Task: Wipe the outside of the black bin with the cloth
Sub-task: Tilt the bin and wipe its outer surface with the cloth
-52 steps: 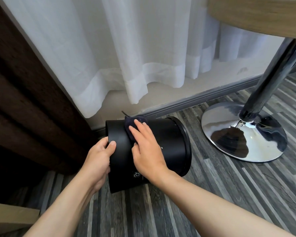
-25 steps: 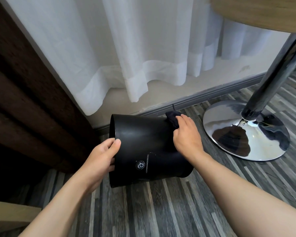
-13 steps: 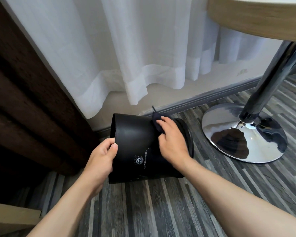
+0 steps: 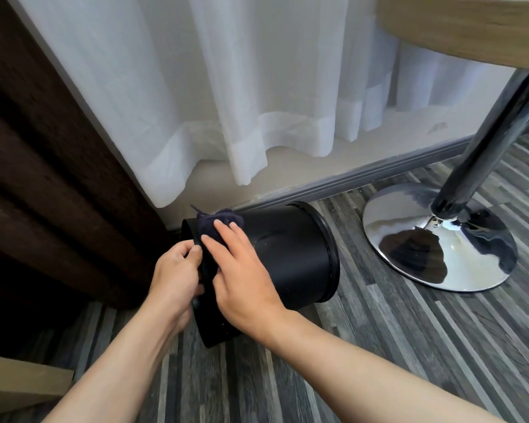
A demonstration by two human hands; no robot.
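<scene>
Black bin (image 4: 290, 254) wiping is under way, by my reading. Nearest, the left hand (image 4: 174, 276) curls closed around the bin's end rim, bracing it. Just right of it, the right hand (image 4: 242, 276) lies flat with fingers spread, pressing the dark cloth (image 4: 219, 222) onto the bin's upper side. Beyond its fingertips the bin lies on its side on the striped floor (image 4: 379, 346), matte, plain, with a raised lip at the end away from both hands. Next likely calls for rolling the bin to bring its unwiped, floor-facing side up.
</scene>
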